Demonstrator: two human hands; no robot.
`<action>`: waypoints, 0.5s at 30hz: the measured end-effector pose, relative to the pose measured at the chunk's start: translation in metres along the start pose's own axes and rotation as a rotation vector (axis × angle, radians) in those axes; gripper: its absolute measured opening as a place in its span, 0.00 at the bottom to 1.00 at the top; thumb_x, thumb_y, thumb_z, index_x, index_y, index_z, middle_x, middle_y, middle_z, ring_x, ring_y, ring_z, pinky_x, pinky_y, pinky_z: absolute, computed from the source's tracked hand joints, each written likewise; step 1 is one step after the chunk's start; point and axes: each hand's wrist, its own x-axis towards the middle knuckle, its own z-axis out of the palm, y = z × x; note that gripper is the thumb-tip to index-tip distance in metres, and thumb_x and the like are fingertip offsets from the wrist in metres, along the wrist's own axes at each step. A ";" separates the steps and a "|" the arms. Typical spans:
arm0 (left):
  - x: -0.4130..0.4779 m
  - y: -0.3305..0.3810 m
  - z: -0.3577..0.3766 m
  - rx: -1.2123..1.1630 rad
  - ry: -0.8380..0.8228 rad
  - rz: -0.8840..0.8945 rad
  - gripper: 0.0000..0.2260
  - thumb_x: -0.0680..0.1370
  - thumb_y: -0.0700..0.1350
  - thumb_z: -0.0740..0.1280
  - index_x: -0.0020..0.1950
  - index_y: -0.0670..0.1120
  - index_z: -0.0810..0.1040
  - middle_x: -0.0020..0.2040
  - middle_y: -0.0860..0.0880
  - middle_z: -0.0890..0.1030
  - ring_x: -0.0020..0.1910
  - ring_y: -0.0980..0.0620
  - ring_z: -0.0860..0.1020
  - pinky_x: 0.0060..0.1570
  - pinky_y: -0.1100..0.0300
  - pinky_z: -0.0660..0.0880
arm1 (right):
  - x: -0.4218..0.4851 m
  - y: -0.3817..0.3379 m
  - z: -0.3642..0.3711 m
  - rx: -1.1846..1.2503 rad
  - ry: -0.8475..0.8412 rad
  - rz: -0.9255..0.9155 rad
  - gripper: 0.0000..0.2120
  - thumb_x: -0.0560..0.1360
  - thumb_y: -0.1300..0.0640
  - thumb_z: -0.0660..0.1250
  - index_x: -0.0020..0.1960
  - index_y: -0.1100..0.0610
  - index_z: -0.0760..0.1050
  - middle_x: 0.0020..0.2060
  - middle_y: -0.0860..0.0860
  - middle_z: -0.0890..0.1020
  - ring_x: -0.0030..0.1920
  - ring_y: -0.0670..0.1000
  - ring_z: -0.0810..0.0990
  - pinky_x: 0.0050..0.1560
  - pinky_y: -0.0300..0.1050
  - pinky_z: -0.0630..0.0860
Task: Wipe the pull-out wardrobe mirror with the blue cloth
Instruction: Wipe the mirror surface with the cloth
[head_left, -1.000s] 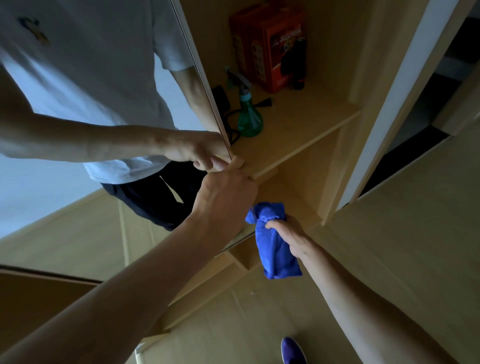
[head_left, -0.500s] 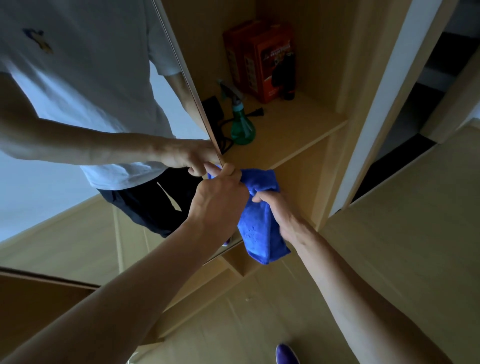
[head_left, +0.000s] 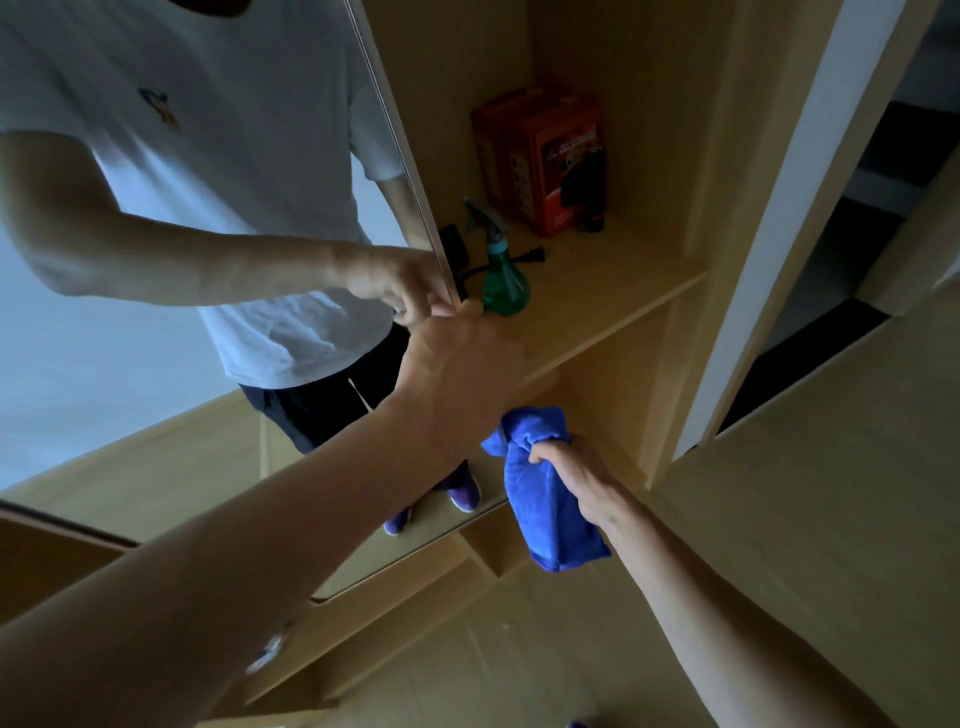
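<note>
The pull-out wardrobe mirror (head_left: 156, 405) fills the left of the head view, reflecting a person in a white shirt. My left hand (head_left: 462, 364) grips the mirror's right edge at about shelf height, thumb on the frame. My right hand (head_left: 571, 473) holds the bunched blue cloth (head_left: 545, 499) lower down, just right of the mirror's bottom corner and apart from the glass. The cloth hangs below my fist.
A wooden shelf (head_left: 613, 291) behind the mirror edge carries a green spray bottle (head_left: 501, 280), a red box (head_left: 540, 156) and a black cable with plug (head_left: 530, 254). A white door frame (head_left: 769, 249) stands at the right. Wooden floor lies below.
My right hand has dropped with the cloth from beside my left hand to below it. The view has shifted, and my left hand keeps its hold on the mirror edge.
</note>
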 end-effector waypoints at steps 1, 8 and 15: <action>0.002 -0.007 -0.006 -0.001 0.029 -0.023 0.08 0.78 0.41 0.65 0.55 0.45 0.81 0.56 0.46 0.78 0.60 0.45 0.74 0.44 0.50 0.73 | -0.002 -0.004 0.000 0.006 0.000 -0.013 0.12 0.59 0.51 0.67 0.42 0.53 0.77 0.39 0.49 0.80 0.44 0.50 0.77 0.39 0.46 0.68; -0.001 -0.029 -0.016 -0.051 0.093 -0.025 0.08 0.79 0.42 0.63 0.54 0.46 0.81 0.55 0.47 0.77 0.61 0.46 0.72 0.51 0.51 0.76 | -0.023 -0.062 0.003 0.043 0.012 -0.146 0.15 0.57 0.47 0.68 0.41 0.52 0.78 0.40 0.51 0.80 0.47 0.54 0.79 0.47 0.51 0.72; -0.010 -0.027 -0.005 -0.087 0.178 0.006 0.10 0.79 0.42 0.61 0.55 0.49 0.81 0.56 0.51 0.78 0.62 0.51 0.71 0.44 0.58 0.72 | -0.055 -0.108 -0.003 0.118 -0.014 -0.268 0.11 0.57 0.50 0.69 0.37 0.53 0.75 0.38 0.51 0.76 0.43 0.54 0.77 0.47 0.52 0.70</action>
